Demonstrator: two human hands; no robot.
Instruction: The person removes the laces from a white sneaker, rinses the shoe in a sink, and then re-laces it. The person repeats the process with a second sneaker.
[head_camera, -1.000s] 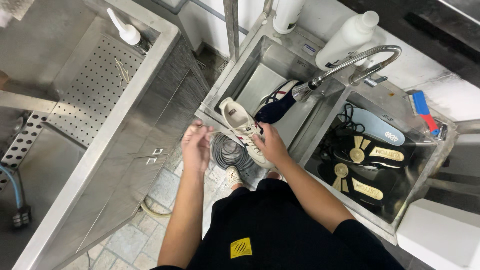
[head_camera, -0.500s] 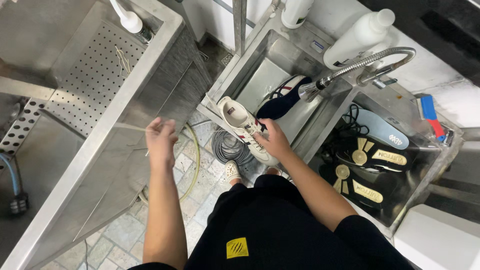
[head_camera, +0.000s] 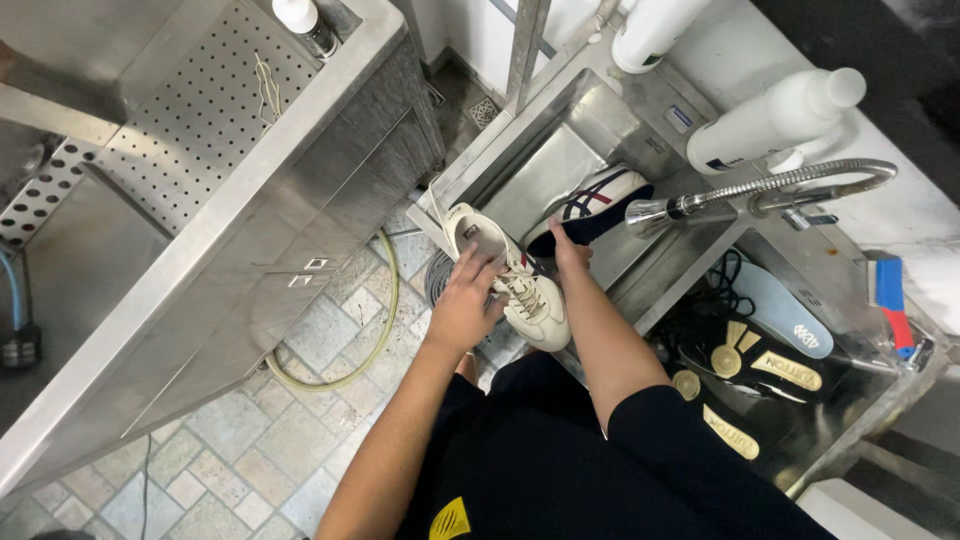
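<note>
- Hidden: sole and far side of the white shoe (head_camera: 510, 280) sit behind the left hand (head_camera: 462, 310); heel end and laces show.
- Right hand's (head_camera: 568, 255) fingers go past the shoe's right side; only thumb and back of hand seen. Cannot tell if it grips or just touches.
- Second shoe (head_camera: 590, 205) in the sink (head_camera: 560, 130), dark with white and red stripes, partly behind the spray head of the faucet (head_camera: 770, 190).
- Right basin (head_camera: 850, 420): dark, cluttered; a black shoe (head_camera: 745, 365) with gold patches and a pale blue insole (head_camera: 790, 315), outlines hard to separate.
- Two white bottles (head_camera: 775, 125) at far edge, one cut off by the frame top.
- Left hand: fingers curled over the white shoe's middle, holding it, palm down.
- White shoe sits at the sink's near rim, toe pointing near, above the tiled floor (head_camera: 260, 430).
- Left: steel surface (head_camera: 200, 250) with perforated tray (head_camera: 190, 120); a yellowish hose (head_camera: 375, 330) loops on the floor beneath.
</note>
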